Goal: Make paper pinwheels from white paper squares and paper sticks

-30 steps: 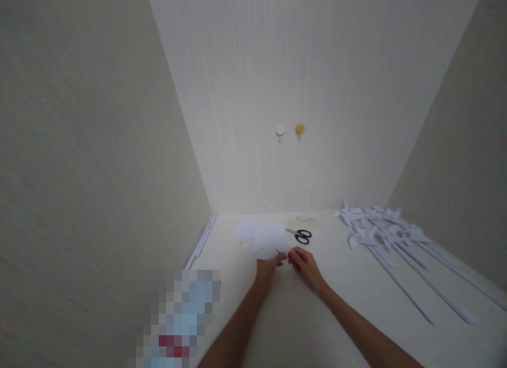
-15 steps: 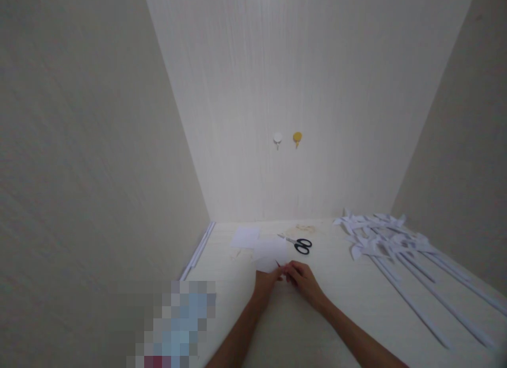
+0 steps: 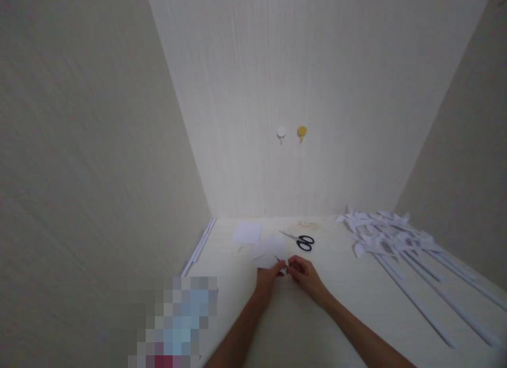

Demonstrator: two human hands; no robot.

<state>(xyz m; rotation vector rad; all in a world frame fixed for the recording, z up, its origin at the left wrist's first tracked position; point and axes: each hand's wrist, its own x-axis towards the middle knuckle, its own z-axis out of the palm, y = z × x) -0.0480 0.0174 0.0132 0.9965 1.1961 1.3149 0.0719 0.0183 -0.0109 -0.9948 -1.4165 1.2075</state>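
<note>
Lying flat, paper sheet (image 3: 269, 250) corner nearward.

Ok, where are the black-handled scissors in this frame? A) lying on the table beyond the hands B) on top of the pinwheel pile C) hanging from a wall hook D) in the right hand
A: the scissors lie flat on the table, beyond both hands, untouched.

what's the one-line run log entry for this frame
left hand: pinching white paper piece | right hand: at same paper edge | scissors: idle behind | paper pinwheels: piled right
</note>
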